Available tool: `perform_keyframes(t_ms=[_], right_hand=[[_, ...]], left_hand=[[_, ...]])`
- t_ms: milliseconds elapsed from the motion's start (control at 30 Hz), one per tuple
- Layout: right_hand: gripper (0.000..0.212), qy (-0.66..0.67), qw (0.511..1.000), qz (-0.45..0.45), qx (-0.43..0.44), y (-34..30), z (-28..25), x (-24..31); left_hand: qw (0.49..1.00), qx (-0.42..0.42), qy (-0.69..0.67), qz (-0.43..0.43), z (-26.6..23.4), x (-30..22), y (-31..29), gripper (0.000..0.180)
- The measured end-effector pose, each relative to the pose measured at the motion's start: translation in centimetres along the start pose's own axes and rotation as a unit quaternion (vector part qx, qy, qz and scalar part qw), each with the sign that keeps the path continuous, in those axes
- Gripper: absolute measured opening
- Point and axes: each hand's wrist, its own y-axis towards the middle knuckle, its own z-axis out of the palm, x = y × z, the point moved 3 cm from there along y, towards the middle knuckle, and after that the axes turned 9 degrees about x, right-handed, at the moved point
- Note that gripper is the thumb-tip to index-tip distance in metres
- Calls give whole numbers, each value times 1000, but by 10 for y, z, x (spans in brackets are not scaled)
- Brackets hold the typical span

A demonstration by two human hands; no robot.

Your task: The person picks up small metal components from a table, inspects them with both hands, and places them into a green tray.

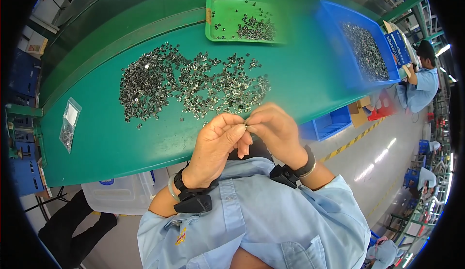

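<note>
My left hand point(209, 148) and my right hand point(281, 134) meet at the near edge of the green table. Thumbs and forefingers of both are pinched together on one tiny metal part point(246, 125), mostly covered by the fingertips. Just beyond my hands lies a loose spread of small shiny silver and black parts point(223, 87). To its left, touching it, is a denser heap of similar darker parts point(147, 82). What sort of parts these are is too small to make out.
A green tray point(211, 30) with small parts stands at the back. Right of it, a blue bin point(339, 51) holds many more. A clear bag point(71, 121) lies far left. Below the table are a blue crate point(334, 125) and a clear plastic box point(121, 194). A co-worker point(422, 85) sits at right.
</note>
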Motion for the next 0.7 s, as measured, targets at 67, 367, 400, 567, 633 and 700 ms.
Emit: perform_keyframes(t_ms=[67, 367, 400, 567, 633, 700], right_hand=[[13, -3, 1000, 5, -2, 0, 0, -1], [11, 14, 999, 29, -10, -1, 1, -4], [11, 26, 999, 32, -13, -1, 1, -4], [13, 48, 998, 35, -10, -3, 1, -8], [15, 48, 998, 33, -6, -3, 1, -7], [15, 39, 999, 27, -2, -2, 1, -6]], left_hand=[[1000, -4, 2, 3, 0, 0, 0, 15], [1000, -8, 0, -5, 0, 1, 2, 16], [1000, -5, -10, -7, 0, 0, 3, 16], [1000, 3, -24, -13, 0, -1, 3, 18], [1000, 5, -22, -14, 0, -1, 2, 19], [1000, 5, -16, -16, 0, 0, 2, 19]])
